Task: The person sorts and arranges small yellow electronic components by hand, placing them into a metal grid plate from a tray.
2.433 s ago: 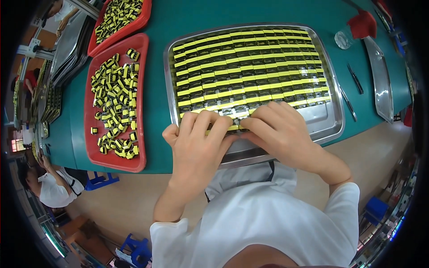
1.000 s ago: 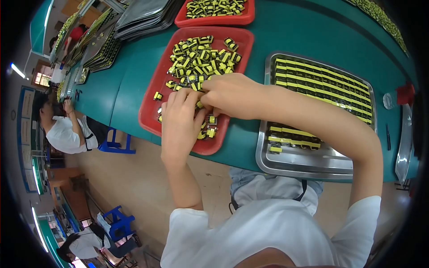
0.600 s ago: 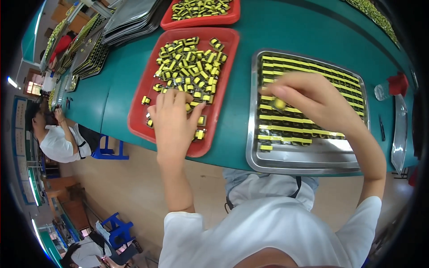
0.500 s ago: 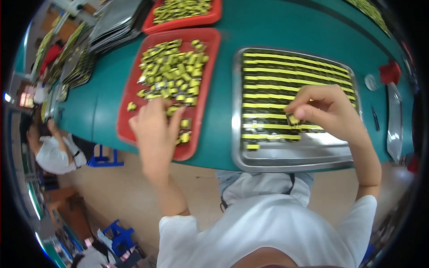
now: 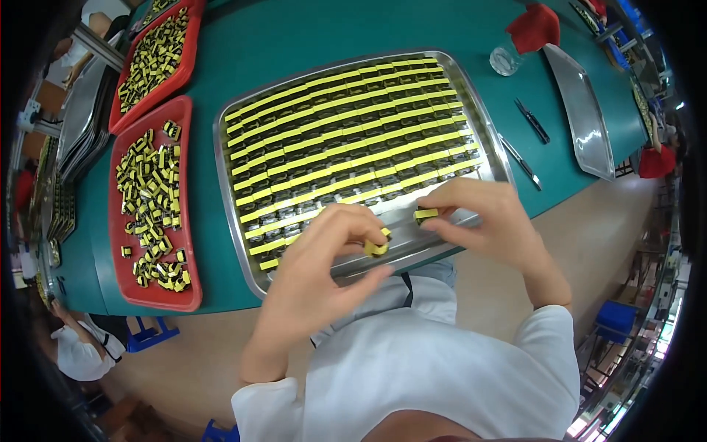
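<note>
- Head view, and I'm looking straight down on the teal bench (image 5: 309,33) with both hands working at the near edge of one big steel tray (image 5: 234,221).
- Count of trays: I see one steel tray in use, two red trays, and one bare steel tray (image 5: 582,110) off to the right.
- The near red tray (image 5: 118,243) holds a loose scatter of yellow-and-black parts, too many and too jumbled for me to count; the far red tray (image 5: 158,51) is piled with the same kind.
- In the steel tray the parts stand in packed rows (image 5: 346,140); I make out roughly ten yellow stripes running across, the nearest one unfinished.
- My left hand (image 5: 324,258) comes in from the lower edge, wrist bent, fingers curled over; its grip is closed on one yellow-and-black part (image 5: 377,247), pinched between thumb and fingertips just above the bare strip of the tray.
- My right hand (image 5: 482,221) reaches across from the right, palm down; thumb and forefinger are nipped together on a second part (image 5: 426,214), which sits right at the near end of the last row.
- The two hands are near each other, not touching.
- Right of the tray, two dark slim tools (image 5: 532,121) lie on the bench, well apart from my hands.
- Further back there is one small clear glass (image 5: 505,60) with a red cloth (image 5: 536,26) just beside it.
</note>
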